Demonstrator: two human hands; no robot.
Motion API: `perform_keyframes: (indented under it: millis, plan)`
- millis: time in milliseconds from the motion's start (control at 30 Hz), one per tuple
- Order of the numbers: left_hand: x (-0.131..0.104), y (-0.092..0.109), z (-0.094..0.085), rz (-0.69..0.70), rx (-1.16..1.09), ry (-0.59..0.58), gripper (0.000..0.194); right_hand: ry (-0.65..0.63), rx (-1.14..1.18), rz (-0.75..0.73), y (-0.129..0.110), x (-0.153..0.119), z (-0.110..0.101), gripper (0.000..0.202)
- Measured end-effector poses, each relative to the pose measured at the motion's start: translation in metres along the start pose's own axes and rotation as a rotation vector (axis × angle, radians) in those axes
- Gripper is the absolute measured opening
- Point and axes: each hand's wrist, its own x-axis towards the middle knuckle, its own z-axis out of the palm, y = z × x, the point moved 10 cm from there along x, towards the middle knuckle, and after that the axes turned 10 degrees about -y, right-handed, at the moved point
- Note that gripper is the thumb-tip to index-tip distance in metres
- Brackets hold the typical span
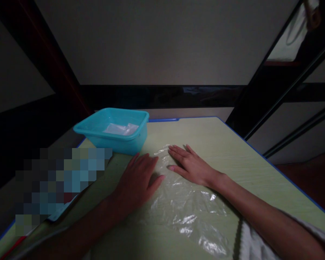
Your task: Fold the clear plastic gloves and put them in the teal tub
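Note:
A clear plastic bag (186, 206), thin and wrinkled, lies spread out on the pale table. My right hand (189, 164) rests flat on its far part, fingers stretched out and pointing left. On the bag's left side is my left hand (141, 177), palm down with the thumb apart from the fingers; whether it presses on the plastic or the bare tabletop I cannot tell. Just beyond my left hand stands a turquoise plastic basin (119, 142), with folded clear plastic (121, 129) lying inside it.
The table (206, 133) has a blue edge and stands against a wall (162, 43). A blurred-out flat item (78, 173) lies along the left side. White cloth (251, 238) shows near my right forearm. Dark metal bars (284, 108) rise at the right.

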Motion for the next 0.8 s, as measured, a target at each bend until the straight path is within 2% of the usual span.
perform_keyframes:
  millis: [167, 367, 567, 800]
  plan:
    - [0.005, 0.0, 0.005, 0.005, -0.043, 0.034, 0.043, 0.015, 0.006, -0.042, -0.011, -0.001, -0.005, 0.056]
    - [0.016, 0.006, 0.024, 0.06, -0.06, -0.115, 0.057, -0.063, -0.026, -0.09, -0.014, 0.001, 0.007, 0.055]
    - [0.018, 0.007, 0.034, 0.065, -0.069, -0.26, 0.065, -0.115, -0.042, -0.113, -0.014, 0.002, 0.013, 0.056]
    - [0.016, 0.005, 0.035, 0.086, -0.078, -0.232, 0.066, -0.149, -0.02, -0.063, -0.007, 0.003, 0.015, 0.062]
